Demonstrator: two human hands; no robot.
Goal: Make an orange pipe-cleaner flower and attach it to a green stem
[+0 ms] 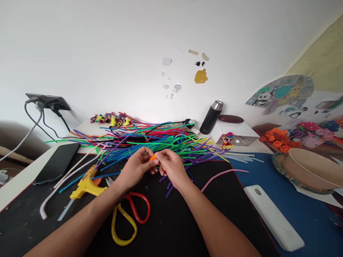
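Between the fingertips of both hands sits a small orange piece (pixel 153 157), which looks like bent pipe cleaner; most of it is hidden by the fingers. My left hand (pixel 138 167) pinches it from the left, thumb and index finger closed. From the other side, my right hand (pixel 173 167) grips it with thumb and curled fingers. Just behind the hands lies a pile of coloured pipe cleaners (pixel 160 144). Scissors (pixel 130 214) with one red and one yellow handle rest below my left forearm. A yellow glue gun (pixel 87 184) lies further left.
A phone (pixel 57 162) lies at the left, near a wall socket box (pixel 48 101) with cables. At the back stand several small pipe-cleaner figures (pixel 114 119) and a black flask (pixel 211 117). To the right are a white oblong case (pixel 273 217) and a round bowl (pixel 318 166).
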